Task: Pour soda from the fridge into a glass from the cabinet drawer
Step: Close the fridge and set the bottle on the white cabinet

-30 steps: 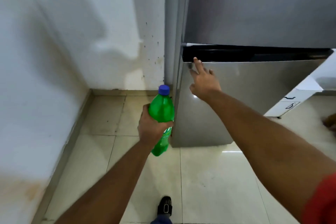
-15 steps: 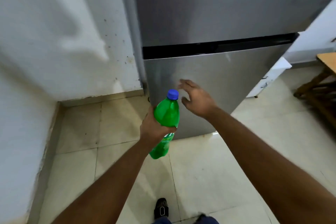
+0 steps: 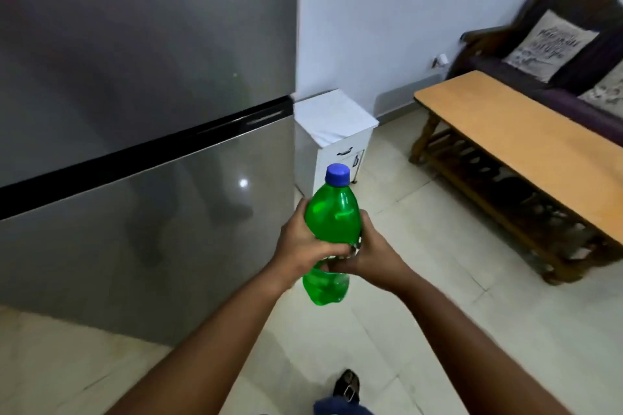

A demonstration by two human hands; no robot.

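Both the left hand (image 3: 303, 246) and right hand (image 3: 372, 254) grip the capped green plastic soda bottle (image 3: 332, 219); the grey fridge (image 3: 135, 111) at left is shut, with glass retrieval and pouring left.

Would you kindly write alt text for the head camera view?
Both hands, left hand and right hand, hold a capped green soda bottle upright before a closed steel fridge. A small white cabinet and wooden table stand beyond.

I am in a home. A big grey fridge (image 3: 145, 145) stands by a white wall, with a little white cabinet (image 3: 333, 131) beside it. Near me is a wooden table (image 3: 519, 145), and a dark sofa (image 3: 556, 54) with cushions (image 3: 549, 44). The floor (image 3: 421, 330) has pale tiles.
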